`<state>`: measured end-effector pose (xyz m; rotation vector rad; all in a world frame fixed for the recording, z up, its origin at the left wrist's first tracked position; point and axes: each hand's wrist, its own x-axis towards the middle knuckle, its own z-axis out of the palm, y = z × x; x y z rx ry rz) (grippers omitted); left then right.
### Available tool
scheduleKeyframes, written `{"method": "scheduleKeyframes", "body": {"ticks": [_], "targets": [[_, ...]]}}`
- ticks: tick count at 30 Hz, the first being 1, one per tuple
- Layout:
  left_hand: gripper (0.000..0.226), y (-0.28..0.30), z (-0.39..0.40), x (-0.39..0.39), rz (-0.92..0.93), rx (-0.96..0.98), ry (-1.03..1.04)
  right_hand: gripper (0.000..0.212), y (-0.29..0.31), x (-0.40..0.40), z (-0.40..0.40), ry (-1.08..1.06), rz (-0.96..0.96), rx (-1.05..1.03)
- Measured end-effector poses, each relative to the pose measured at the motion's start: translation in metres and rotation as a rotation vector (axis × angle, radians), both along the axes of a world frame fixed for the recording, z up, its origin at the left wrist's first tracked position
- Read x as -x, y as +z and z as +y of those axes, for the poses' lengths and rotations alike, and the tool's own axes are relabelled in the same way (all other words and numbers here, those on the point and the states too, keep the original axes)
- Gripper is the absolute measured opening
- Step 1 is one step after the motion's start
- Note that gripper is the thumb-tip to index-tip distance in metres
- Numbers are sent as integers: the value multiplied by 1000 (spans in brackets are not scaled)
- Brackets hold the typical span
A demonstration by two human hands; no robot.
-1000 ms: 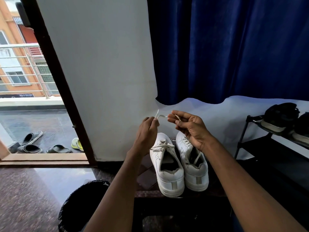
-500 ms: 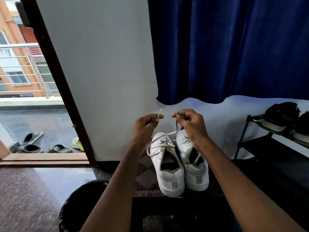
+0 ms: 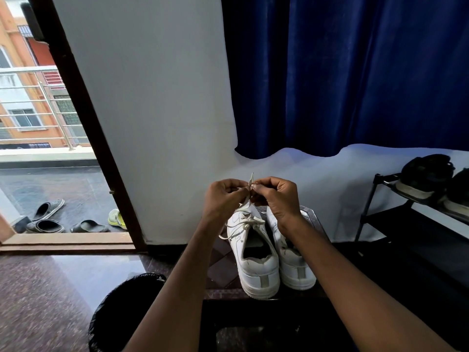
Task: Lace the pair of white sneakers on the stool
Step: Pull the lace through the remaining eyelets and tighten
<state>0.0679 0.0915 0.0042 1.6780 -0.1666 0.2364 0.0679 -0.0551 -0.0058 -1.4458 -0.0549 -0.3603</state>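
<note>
At the centre of the frame the left hand (image 3: pixel 223 198) has its fingers curled in, pinching one end of the lace (image 3: pixel 250 184) between thumb and forefinger. Just to its right, nearly knuckle to knuckle, the right hand (image 3: pixel 278 199) is curled the same way and pinches the other end. The two tips meet and stand up between the hands, one aglet poking upward.

The lace drops from that meeting point down to the left sneaker (image 3: pixel 253 252), which sits directly below and a little nearer the camera, on the stool (image 3: pixel 220 265). Its long axis runs away from the viewer, heel at the bottom of the frame, toe toward the wall, so the eyelet rows lie straight under the hands. Crossings already show over its tongue, with slack loops spilling to the left side. The left hand is the nearer one to this shoe.

To the right, touching it side by side, the right sneaker (image 3: pixel 291 257) lies parallel, partly hidden by the right wrist; how far it is laced cannot be told.

The next move probably works downward along that axis.
</note>
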Motion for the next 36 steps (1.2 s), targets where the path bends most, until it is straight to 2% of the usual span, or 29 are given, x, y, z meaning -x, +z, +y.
{"method": "scheduleKeyframes", "body": {"ticks": [4,10,21,30,34,36], "targets": [[9,1,-1,2,-31,-55,21,2,-1,1,0,-9,-19,6],[5,0,-2,3,-117,-134,103,2,0,5,2,-43,-52,57],[6,3,-4,6,-97,-154,86,3,2,10,4,-25,-62,60],[4,4,0,8,-164,-267,98,6,-2,7,7,-54,-57,127],[11,5,5,6,-166,-157,97,8,-1,5,7,-60,-55,151],[9,6,6,5,-189,-174,105,8,-1,6,6,-49,-68,174]]}}
